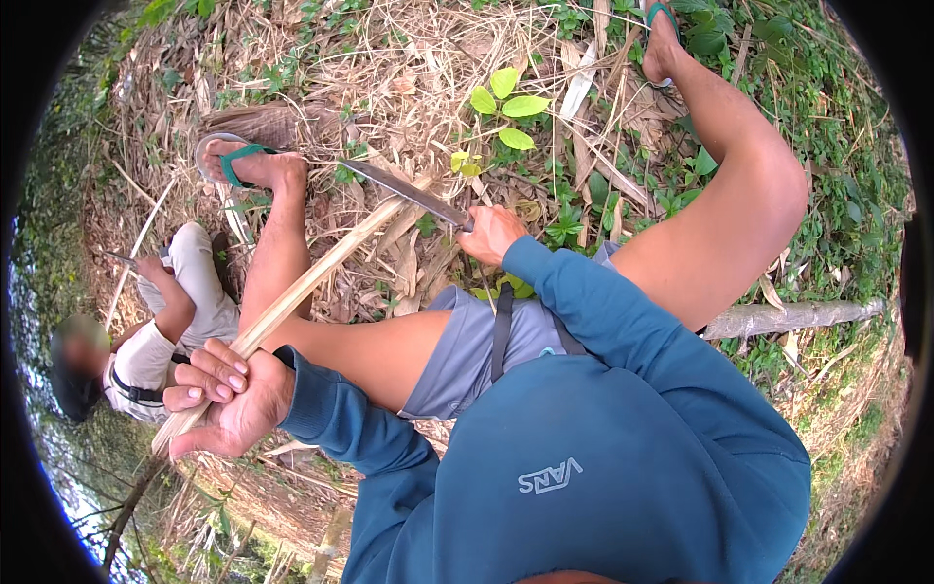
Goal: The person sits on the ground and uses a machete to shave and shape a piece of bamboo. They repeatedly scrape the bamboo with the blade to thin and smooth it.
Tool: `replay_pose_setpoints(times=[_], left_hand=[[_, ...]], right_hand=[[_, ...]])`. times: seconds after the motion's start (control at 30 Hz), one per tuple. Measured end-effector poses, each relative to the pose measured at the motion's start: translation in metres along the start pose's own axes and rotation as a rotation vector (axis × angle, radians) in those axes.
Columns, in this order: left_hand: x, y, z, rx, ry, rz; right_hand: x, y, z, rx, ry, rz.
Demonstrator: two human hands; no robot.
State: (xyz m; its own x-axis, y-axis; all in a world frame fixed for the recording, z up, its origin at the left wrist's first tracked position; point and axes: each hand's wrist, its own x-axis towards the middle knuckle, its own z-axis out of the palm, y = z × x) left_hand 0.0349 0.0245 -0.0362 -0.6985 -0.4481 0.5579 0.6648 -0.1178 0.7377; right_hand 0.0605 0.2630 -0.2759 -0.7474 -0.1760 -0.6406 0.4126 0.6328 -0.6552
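Your left hand [229, 399] curls around the near part of a long pale wooden strip [336, 258], thumb sticking out; your right hand [491, 234] is closed on the handle of a knife [409, 197]; the strip slants across your left leg [277, 248], above the leaf-strewn ground [409, 78], and the blade crosses it near its far end; whether the edge bites in or only rests there, I cannot tell; the step in hand looks like shaving or trimming the strip; the next move calls for a steady left grip and a controlled stroke, clear of that leg.
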Motion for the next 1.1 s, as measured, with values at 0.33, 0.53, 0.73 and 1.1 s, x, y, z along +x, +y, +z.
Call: replay_pose_setpoints(times=[0.33,0.53,0.73,1.1], left_hand=[[0.012,0.013,-0.015,0.064,0.080,0.032],[0.007,0.001,0.010,0.016,0.017,-0.018],[0.008,0.003,0.003,0.003,0.035,-0.002],[0.040,0.052,0.020,-0.001,-0.121,-0.023]], right_hand=[[0.003,0.013,0.011,-0.072,0.015,-0.017],[0.039,0.063,0.015,-0.064,0.068,0.169],[-0.001,0.016,0.010,-0.051,0.028,0.014],[0.037,0.046,0.018,0.109,0.016,0.104]])
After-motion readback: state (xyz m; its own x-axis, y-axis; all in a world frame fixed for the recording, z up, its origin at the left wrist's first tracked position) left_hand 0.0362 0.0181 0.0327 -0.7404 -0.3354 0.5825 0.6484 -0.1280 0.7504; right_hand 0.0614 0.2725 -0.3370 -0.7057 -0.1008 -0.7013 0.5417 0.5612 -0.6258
